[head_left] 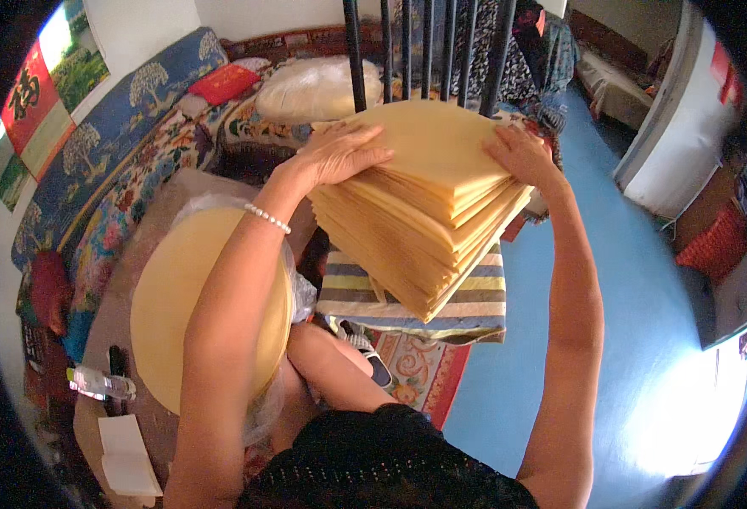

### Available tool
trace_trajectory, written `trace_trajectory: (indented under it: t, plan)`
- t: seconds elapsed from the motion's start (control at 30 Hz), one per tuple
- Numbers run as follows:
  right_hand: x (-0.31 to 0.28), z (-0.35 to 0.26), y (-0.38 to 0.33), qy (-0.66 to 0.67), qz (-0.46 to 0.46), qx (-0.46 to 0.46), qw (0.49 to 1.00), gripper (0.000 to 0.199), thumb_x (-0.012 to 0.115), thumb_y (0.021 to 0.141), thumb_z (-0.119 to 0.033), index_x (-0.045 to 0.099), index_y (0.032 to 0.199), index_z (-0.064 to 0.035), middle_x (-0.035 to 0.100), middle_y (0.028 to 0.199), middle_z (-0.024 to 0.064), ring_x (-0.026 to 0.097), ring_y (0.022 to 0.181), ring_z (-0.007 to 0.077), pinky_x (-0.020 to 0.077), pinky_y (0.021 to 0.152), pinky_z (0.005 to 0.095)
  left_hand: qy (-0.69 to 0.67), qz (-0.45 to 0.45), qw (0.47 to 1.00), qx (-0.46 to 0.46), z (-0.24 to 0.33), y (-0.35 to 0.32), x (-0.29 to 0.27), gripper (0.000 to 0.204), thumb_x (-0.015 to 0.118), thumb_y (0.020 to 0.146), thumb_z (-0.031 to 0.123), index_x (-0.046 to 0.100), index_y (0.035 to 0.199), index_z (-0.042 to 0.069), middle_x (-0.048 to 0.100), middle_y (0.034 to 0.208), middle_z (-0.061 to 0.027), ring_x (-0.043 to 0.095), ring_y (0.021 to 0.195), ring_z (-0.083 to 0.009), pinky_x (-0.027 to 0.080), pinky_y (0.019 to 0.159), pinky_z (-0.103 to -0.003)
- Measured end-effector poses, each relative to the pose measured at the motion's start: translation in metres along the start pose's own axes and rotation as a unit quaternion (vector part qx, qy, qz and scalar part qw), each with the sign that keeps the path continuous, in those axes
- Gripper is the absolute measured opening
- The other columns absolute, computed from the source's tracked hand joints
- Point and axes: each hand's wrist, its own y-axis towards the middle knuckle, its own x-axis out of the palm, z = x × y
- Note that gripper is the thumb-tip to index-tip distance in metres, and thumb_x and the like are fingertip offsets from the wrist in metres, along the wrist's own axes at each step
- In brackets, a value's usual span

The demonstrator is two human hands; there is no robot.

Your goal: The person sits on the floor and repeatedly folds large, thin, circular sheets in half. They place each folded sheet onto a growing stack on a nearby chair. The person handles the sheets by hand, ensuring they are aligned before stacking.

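A tall stack of thin pale-yellow folded sheets [407,229] stands in front of me, pointed at its near corner, its layers slightly uneven. They look like thin flatbreads. My left hand [344,153] lies on the stack's upper left edge, fingers extended and thumb toward the middle. On the upper right edge rests my right hand [518,154], with its fingers spread over the top sheet. Neither hand grasps anything that I can see. Beneath the stack is a striped cloth [467,301]. To my left, a round pile of flat yellow sheets [170,314] is partly covered by my left forearm.
Black upright bars [426,51] rise just behind the stack. Clear plastic [304,297] surrounds the round pile. A bottle [102,383] and white paper [127,454] lie at the lower left. Beyond is a patterned sofa [148,106]; blue floor [637,314] extends at right.
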Motion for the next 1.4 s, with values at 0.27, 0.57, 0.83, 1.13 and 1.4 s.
trace_trajectory:
  t: [0.27, 0.57, 0.83, 1.13, 1.4]
  plan:
    - [-0.049, -0.044, -0.017, -0.225, -0.103, -0.114, 0.962, 0.037, 0.045, 0.088, -0.033, 0.055, 0.118, -0.0144, 0.050, 0.124, 0.0178, 0.049, 0.115, 0.0336, 0.0424, 0.092, 0.0475, -0.025, -0.044, 0.995, -0.084, 0.002, -0.004, 0.019, 0.077, 0.034, 0.082, 0.069, 0.044, 0.133, 0.012, 0.038, 0.138, -0.0181, 0.033, 0.129, -0.0353, 0.024, 0.107, -0.045]
    - [-0.055, -0.097, -0.070, 0.301, -0.021, -0.084, 0.950, 0.044, 0.046, 0.094, -0.033, 0.050, 0.126, -0.0037, 0.050, 0.129, 0.0136, 0.044, 0.121, 0.0260, 0.0329, 0.102, 0.0373, -0.221, 0.119, 0.965, -0.079, -0.008, -0.060, 0.009, 0.054, 0.045, 0.086, 0.056, 0.060, 0.114, 0.012, 0.059, 0.113, -0.0177, 0.053, 0.109, -0.0343, 0.042, 0.092, -0.040]
    - [0.007, -0.258, -0.200, 0.354, 0.095, -0.332, 0.870, 0.031, 0.067, 0.075, -0.005, 0.060, 0.104, 0.0012, 0.063, 0.101, 0.0152, 0.061, 0.092, 0.0294, 0.0489, 0.080, 0.0347, -0.091, -0.011, 0.920, -0.380, 0.028, -0.392, 0.024, 0.065, 0.072, 0.071, 0.030, 0.048, 0.127, 0.006, 0.043, 0.132, -0.0215, 0.037, 0.123, -0.0391, 0.028, 0.104, -0.044]
    - [0.220, -0.401, -0.243, 0.616, -0.341, 0.036, 0.709, 0.024, 0.060, 0.086, -0.019, 0.059, 0.098, 0.0024, 0.061, 0.087, 0.0068, 0.059, 0.070, 0.0139, 0.0506, 0.055, 0.0252, 0.019, 0.066, 0.906, -0.418, 0.089, -0.499, 0.062, 0.063, 0.075, 0.064, 0.024, 0.052, 0.121, 0.007, 0.042, 0.135, -0.0176, 0.036, 0.125, -0.0369, 0.025, 0.105, -0.047]
    - [0.222, -0.419, -0.247, 0.689, -0.345, 0.160, 0.617, 0.032, 0.061, 0.082, -0.018, 0.058, 0.106, 0.0021, 0.063, 0.094, 0.0110, 0.060, 0.078, 0.0203, 0.0498, 0.063, 0.0304, 0.028, 0.095, 0.906, -0.411, 0.089, -0.495, 0.061, 0.054, 0.072, 0.065, 0.017, 0.055, 0.115, 0.007, 0.047, 0.129, -0.0165, 0.041, 0.120, -0.0362, 0.029, 0.102, -0.046]
